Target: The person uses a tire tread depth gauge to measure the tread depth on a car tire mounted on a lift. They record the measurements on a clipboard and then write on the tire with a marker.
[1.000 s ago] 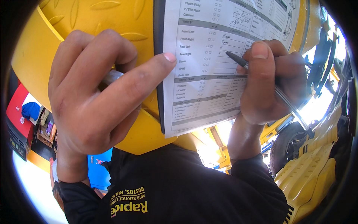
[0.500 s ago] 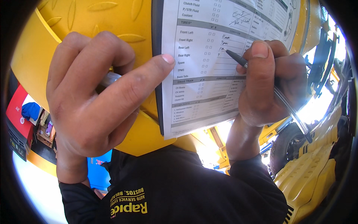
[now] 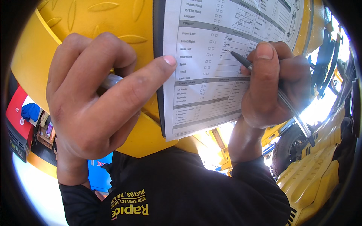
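A printed checklist sheet (image 3: 200,94) with small boxes and handwritten entries lies on a dark-edged board (image 3: 159,75). My right hand (image 3: 269,86) pinches a clear-barrelled ballpoint pen (image 3: 296,115) between thumb and fingers. The pen's dark tip is at the handwritten lines in the middle of the sheet; whether it touches the paper I cannot tell. My left hand (image 3: 90,98) is at the sheet's left side, its index finger stretched out to the paper's edge. Its other fingers curl around a clear, tube-like object (image 3: 111,80), mostly hidden.
Behind the board is a yellow raised-pattern metal surface (image 3: 88,20). To the left stand a red object (image 3: 22,113) and a shelf with boxes (image 3: 46,137). A tyre (image 3: 288,150) and yellow ribbed panels (image 3: 311,184) are at the lower right.
The pen tip has shifted slightly right and down, and the handwritten entry beside it looks a little longer. The sheet sits marginally lower. My left hand is almost unmoved.
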`<control>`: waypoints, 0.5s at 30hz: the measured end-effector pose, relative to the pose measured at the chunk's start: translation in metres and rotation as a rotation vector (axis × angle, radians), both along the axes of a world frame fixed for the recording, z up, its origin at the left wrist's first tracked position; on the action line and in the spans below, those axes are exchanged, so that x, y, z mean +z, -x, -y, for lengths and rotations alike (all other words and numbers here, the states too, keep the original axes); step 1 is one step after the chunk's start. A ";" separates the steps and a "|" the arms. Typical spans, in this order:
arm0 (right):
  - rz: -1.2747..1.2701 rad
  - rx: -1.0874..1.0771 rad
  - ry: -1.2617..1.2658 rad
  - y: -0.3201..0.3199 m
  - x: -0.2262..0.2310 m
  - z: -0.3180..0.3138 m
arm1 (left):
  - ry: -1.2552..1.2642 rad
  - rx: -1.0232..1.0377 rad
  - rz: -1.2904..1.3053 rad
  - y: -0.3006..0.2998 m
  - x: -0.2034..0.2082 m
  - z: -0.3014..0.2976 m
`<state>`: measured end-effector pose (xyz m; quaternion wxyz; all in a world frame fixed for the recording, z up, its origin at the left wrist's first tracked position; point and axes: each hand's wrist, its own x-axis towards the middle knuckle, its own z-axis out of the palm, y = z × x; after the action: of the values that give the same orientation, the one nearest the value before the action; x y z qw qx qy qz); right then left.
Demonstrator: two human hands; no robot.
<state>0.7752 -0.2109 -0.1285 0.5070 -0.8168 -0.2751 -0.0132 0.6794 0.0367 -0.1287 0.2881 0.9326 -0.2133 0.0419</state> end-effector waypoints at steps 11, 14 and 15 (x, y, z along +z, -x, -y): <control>-0.048 0.034 0.006 0.003 0.000 -0.001 | 0.017 0.007 -0.006 -0.001 0.000 -0.001; -0.029 -0.010 -0.038 0.005 -0.003 -0.004 | 0.019 0.010 -0.012 0.000 0.000 -0.001; -0.024 -0.023 -0.050 0.006 -0.003 -0.005 | 0.023 0.009 -0.010 0.000 0.000 -0.001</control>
<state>0.7694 -0.2057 -0.1318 0.5304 -0.8071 -0.2589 -0.0160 0.6797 0.0379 -0.1291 0.2998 0.9304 -0.2070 0.0411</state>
